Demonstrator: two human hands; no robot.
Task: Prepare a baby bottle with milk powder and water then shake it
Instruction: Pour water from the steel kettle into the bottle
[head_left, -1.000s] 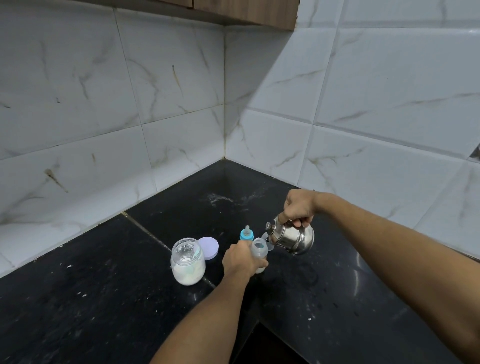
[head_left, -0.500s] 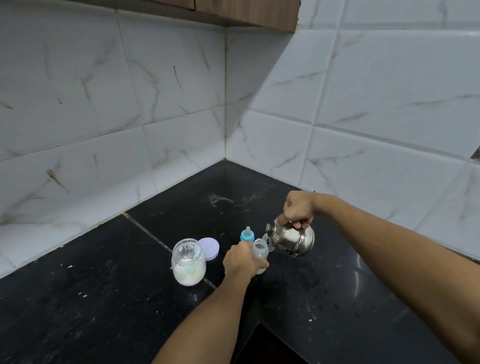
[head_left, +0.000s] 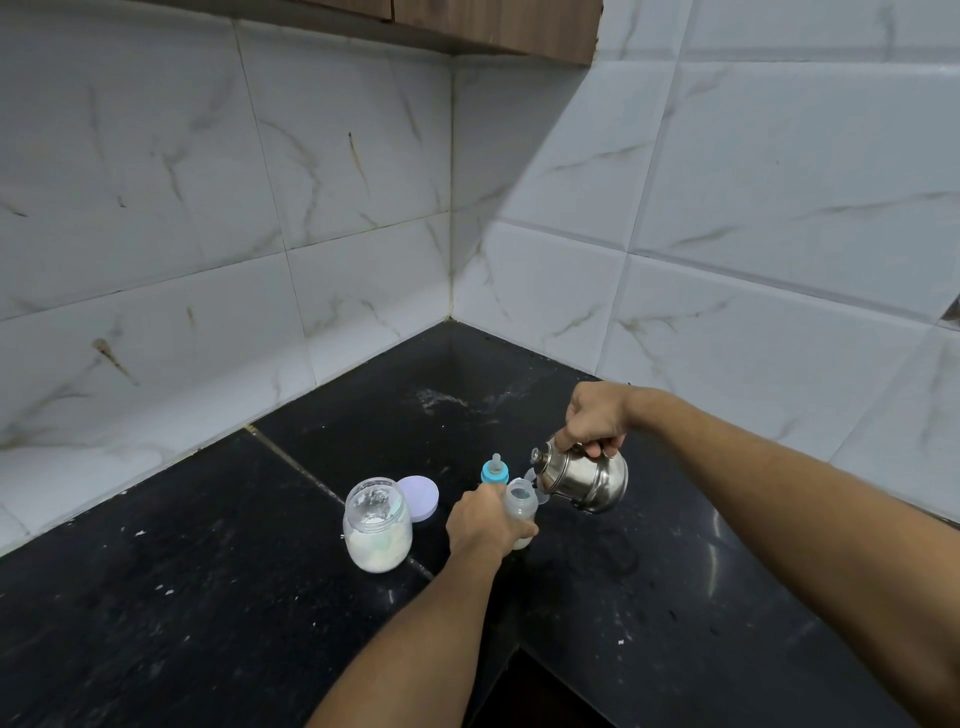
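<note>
Two hands are busy on the black counter (head_left: 208, 597). Far left, the open jar (head_left: 377, 525) stands upright with white powder in the bottom, and its lilac lid (head_left: 422, 496) lies just behind it. The left hand (head_left: 483, 522) wraps around the bottle (head_left: 521, 506), upright on the counter, with the blue teat (head_left: 494, 470) standing just behind. The steel jug (head_left: 584, 478) tilts, spout close to the bottle's open mouth, and the right hand (head_left: 595, 418) grips its handle from above.

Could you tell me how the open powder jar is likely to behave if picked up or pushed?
The powder jar looks like clear glass, so probably rigid, breakable and smooth to grip. Squat, with powder low down, it would likely slide rather than tip. With its lilac lid off, tilting may spill powder.
</note>
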